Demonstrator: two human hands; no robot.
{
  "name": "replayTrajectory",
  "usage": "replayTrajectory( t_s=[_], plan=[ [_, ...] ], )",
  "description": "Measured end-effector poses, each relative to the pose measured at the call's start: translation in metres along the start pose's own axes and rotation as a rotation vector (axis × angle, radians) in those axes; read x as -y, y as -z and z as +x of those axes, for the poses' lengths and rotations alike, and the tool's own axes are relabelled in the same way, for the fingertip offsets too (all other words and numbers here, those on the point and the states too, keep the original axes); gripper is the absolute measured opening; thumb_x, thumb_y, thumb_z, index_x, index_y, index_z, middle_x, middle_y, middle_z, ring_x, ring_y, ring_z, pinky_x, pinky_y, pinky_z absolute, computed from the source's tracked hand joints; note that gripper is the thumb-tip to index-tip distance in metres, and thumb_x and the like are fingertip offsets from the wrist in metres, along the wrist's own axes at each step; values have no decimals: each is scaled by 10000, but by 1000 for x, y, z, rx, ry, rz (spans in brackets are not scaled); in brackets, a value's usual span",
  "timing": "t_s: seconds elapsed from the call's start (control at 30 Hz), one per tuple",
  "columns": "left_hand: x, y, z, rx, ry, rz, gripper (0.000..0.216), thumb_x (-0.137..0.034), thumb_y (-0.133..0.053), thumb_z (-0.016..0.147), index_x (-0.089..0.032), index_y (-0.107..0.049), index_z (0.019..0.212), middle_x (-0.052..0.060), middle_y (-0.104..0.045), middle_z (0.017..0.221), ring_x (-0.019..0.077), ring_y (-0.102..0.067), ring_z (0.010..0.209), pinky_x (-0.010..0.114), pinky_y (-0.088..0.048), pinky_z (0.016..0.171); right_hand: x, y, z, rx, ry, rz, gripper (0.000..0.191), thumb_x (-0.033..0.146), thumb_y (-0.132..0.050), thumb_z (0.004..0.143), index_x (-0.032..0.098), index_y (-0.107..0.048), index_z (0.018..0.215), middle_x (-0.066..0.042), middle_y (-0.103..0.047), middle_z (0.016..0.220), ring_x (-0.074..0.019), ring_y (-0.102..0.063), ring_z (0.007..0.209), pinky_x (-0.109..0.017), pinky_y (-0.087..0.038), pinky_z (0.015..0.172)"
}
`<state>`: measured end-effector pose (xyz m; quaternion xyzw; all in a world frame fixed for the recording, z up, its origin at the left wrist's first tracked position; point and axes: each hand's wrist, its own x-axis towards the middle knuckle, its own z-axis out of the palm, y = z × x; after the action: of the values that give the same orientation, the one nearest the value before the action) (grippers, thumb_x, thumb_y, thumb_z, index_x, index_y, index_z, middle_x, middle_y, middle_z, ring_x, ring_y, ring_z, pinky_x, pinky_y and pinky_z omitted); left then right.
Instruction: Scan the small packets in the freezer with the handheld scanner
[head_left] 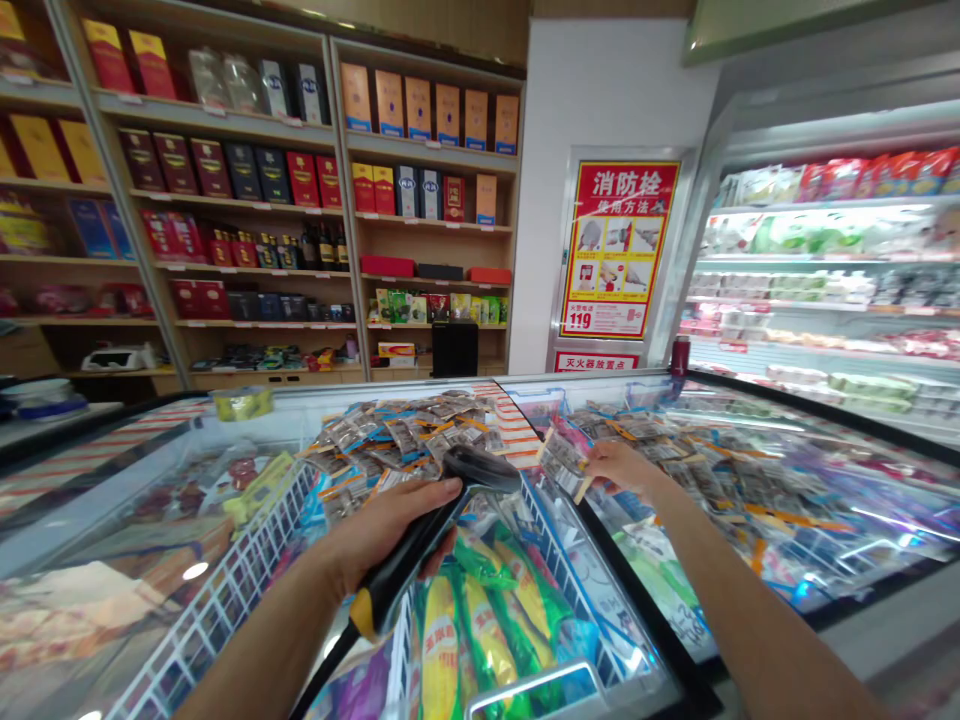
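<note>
- Head view, left side: gripping a black tool [420, 545] in the left hand [382, 530], with fingers [431, 492] wrapped over the shaft and closed firmly round it.
- Spotting a yellow band low on the handle, close to the wrist, and a dark curved head at the far end, right by the heap of packets.
- Holding that tool above yellow-and-green corn packs [480, 630] inside the freezer [637, 620], with a white wire basket [225, 590] just to their left.
- Over to the right side: pinching 1 small packet [561, 462] in the right hand [619, 465], fingers [596, 458] narrowed on its edge, just above the glass lid [750, 560].
- Spread across the freezer tops, a big heap of similar small packets [405, 435], reaching from the middle out to the right.
- Further back: wooden shelves [427, 150] stocked with boxes and bottles, a red poster [619, 250] on the white wall, and a lit chiller [825, 260] along the right.
</note>
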<state>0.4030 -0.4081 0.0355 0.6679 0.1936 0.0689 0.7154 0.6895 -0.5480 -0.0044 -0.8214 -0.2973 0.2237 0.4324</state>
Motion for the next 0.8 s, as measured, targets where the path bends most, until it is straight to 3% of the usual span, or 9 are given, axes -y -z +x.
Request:
replayTrajectory(
  t_s=[0.13,0.23,0.33,0.43,0.57,0.63,0.7,0.8],
  plan=[
    [1,-5,-2,5,11,-9,384,-523,-572,684,-150,-508,617,-8,-566,470,79,-475,357,182,-321,381,-1,-7,-1,47,-39,-37,180,332,-614,619,192,-532,697,8,-612,625,-123,-564,552,-211,-388,470],
    [1,-7,-1,-9,26,-5,393,-532,-580,670,-148,-508,622,-6,-566,472,76,-474,360,179,-320,384,-4,-20,5,-53,-2,-74,231,361,-628,634,195,-549,774,28,-567,537,-107,-525,485,-194,-360,430],
    [1,-7,0,-20,46,-11,403,-543,-586,657,-148,-509,628,1,-573,482,80,-482,365,179,-326,385,-6,-26,10,-64,52,-269,226,395,-638,639,183,-562,630,22,-492,417,-110,-482,423,-204,-330,400],
    [2,-7,1,-14,37,-6,409,-546,-590,650,-144,-514,629,5,-574,490,84,-488,367,183,-336,381,-8,-23,10,16,22,-396,409,503,-592,650,186,-462,429,-2,-445,360,-121,-447,372,-233,-320,377],
    [3,-7,1,-6,40,-3,411,-545,-600,641,-141,-525,640,10,-586,521,92,-506,381,188,-357,380,-11,-15,8,56,5,-220,272,365,-638,610,178,-486,484,5,-512,433,-120,-499,440,-204,-327,392],
    [2,-8,1,1,38,-11,408,-542,-598,645,-140,-527,635,9,-582,518,91,-505,380,188,-356,380,-12,-11,13,-18,1,-38,170,313,-619,613,179,-523,571,5,-564,508,-127,-546,513,-204,-377,437],
    [2,-9,1,11,27,-23,407,-539,-592,650,-138,-530,625,10,-578,515,90,-503,380,188,-354,379,-13,-6,19,-197,72,119,144,311,-592,625,181,-541,656,6,-576,545,-139,-563,553,-229,-427,491],
    [0,-12,0,32,13,-24,414,-540,-572,665,-133,-535,602,11,-570,505,88,-496,379,191,-347,380,-16,4,30,-473,272,225,294,386,-570,639,161,-575,829,-7,-591,599,-164,-568,582,-275,-450,540]
  ],
)
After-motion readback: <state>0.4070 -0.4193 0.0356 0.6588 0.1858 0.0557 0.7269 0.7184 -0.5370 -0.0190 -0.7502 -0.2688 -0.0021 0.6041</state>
